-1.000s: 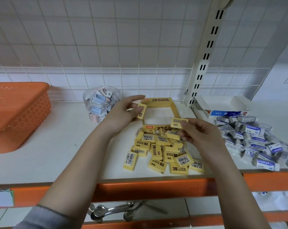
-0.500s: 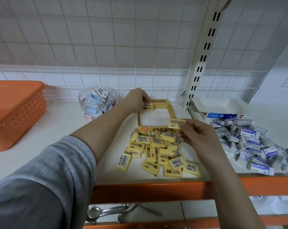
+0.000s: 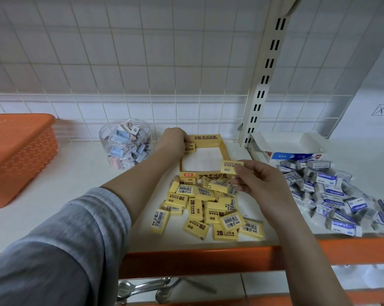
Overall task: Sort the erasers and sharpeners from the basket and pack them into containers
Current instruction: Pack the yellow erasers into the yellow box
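One yellow 2B eraser (image 3: 190, 148) was pinched by the left hand (image 3: 173, 139) at the far left corner of the open yellow eraser box (image 3: 223, 149), centre frame. A second yellow eraser (image 3: 230, 166) was gripped between thumb and fingertips of the right hand (image 3: 258, 182), at the box's near right corner. Loose yellow erasers (image 3: 205, 208) were heaped below the box. Blue-sleeved erasers (image 3: 332, 191) were piled at right beside a white carton (image 3: 290, 146). A clear jar of sharpeners (image 3: 125, 146) and an orange basket (image 3: 16, 151) were recorded at left.

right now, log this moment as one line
left hand: placing yellow eraser in yellow box corner | right hand: holding next eraser | loose pile: still unpacked
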`<state>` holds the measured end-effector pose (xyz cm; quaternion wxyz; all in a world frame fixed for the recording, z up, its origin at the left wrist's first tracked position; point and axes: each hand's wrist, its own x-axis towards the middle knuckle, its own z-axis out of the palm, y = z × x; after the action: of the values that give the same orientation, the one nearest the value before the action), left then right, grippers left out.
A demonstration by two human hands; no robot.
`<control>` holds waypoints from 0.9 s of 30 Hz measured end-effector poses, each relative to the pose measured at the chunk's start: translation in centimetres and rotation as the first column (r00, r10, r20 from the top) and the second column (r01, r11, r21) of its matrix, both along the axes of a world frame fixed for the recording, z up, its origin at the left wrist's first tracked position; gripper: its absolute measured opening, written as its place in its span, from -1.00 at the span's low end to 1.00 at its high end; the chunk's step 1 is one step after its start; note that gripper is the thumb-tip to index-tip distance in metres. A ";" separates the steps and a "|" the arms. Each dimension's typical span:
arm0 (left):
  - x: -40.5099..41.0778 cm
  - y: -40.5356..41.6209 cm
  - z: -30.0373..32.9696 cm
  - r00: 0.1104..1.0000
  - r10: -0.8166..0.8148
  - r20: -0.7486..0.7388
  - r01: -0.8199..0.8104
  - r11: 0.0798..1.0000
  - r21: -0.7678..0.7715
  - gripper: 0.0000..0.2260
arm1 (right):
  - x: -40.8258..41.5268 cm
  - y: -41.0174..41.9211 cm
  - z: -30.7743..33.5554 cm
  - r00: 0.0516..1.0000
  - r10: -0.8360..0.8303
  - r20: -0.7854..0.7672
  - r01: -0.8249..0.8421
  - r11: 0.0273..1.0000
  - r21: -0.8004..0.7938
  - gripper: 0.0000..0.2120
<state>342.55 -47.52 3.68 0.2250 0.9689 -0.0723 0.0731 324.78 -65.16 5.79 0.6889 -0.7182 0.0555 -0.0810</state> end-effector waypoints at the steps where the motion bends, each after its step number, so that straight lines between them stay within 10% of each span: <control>1: 0.0 0.0 -0.3 1.000 0.021 0.020 -0.021 1.000 -0.018 -0.75 | 0.0 0.0 0.0 1.000 0.000 -0.002 0.000 1.000 -0.003 -0.93; 15: -1.7 0.0 -0.4 0.995 0.064 0.076 -0.057 0.994 -0.099 -0.84 | 0.6 -0.1 0.0 1.000 0.020 -0.009 -0.020 1.000 -0.019 -0.91; 27: -18.7 8.1 -2.0 0.984 0.173 0.029 -0.168 0.978 -0.119 -0.83 | 4.4 1.8 1.3 0.999 0.036 0.007 -0.034 0.980 -0.197 -0.86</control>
<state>323.83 -39.37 1.70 0.2724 0.9552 0.0111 0.1153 329.18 -63.35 7.12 0.6160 -0.7833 0.0309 -0.0775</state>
